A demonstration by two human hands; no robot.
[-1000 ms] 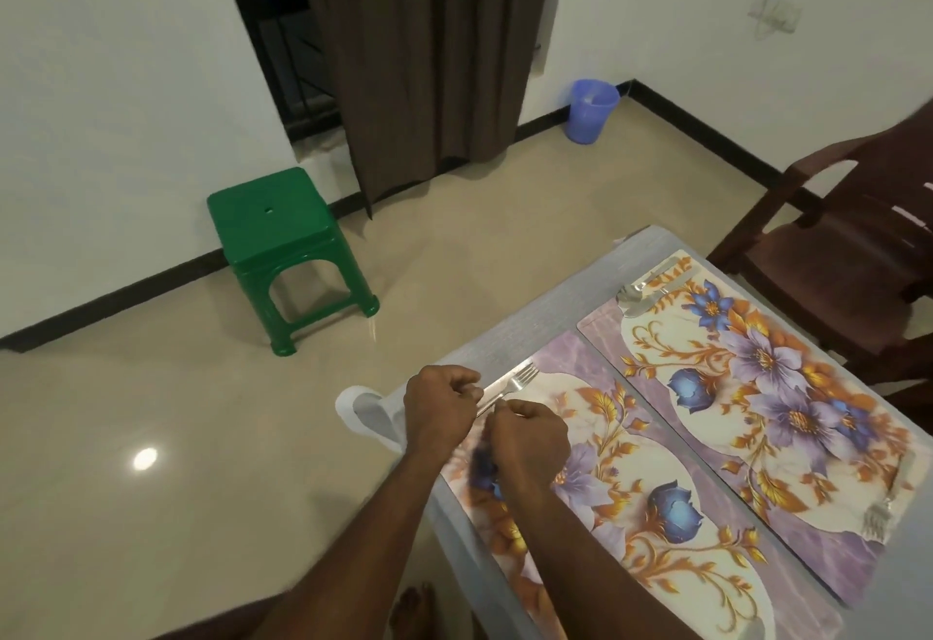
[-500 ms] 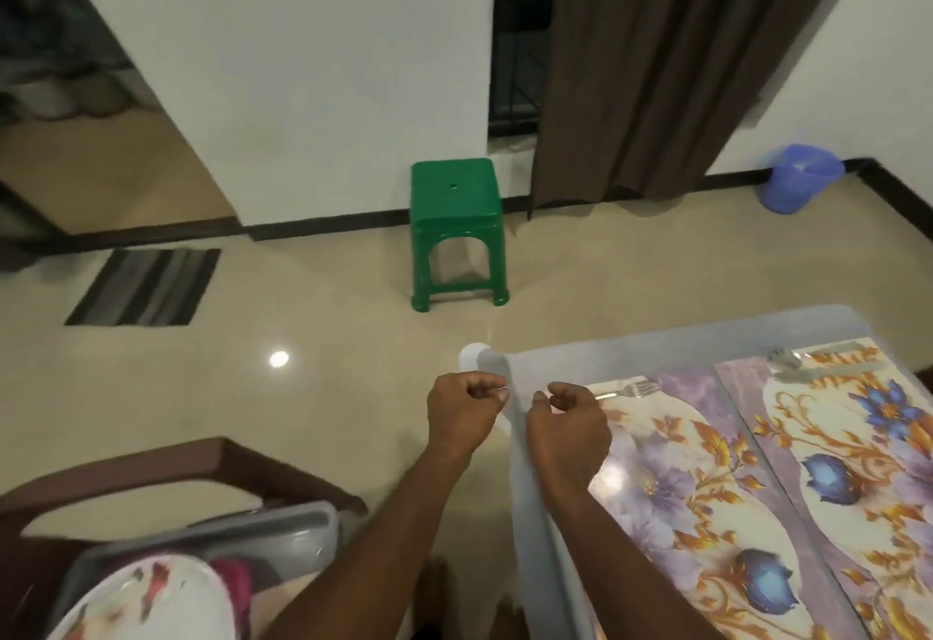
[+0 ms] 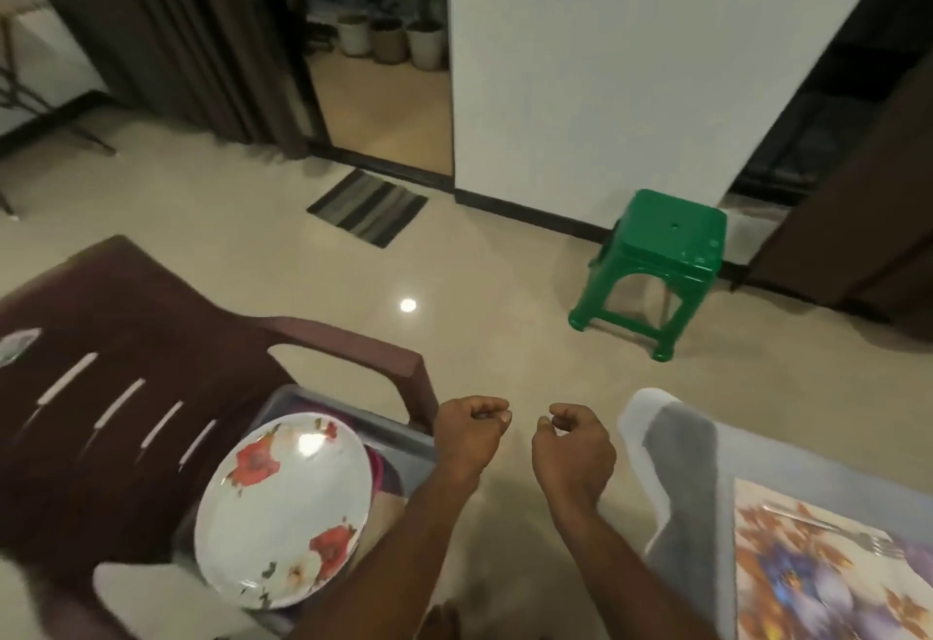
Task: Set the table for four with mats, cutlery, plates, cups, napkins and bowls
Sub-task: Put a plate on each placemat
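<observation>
My left hand (image 3: 472, 430) and right hand (image 3: 573, 442) hung over bare floor (image 3: 303, 286) in the gap between the brown chair (image 3: 126, 336) and the tabletop (image 3: 681, 462) corner, fingers curled into loose fists, holding nothing. On the chair sat a grey tub (image 3: 404, 432) with a white plate (image 3: 282, 508), printed with red flowers, lying tilted across it, just beside my left forearm. At right a floral mat (image 3: 808, 584) lay on the tabletop with a fork (image 3: 858, 538) on it, blurred. A green stool (image 3: 661, 255) stood well apart.
</observation>
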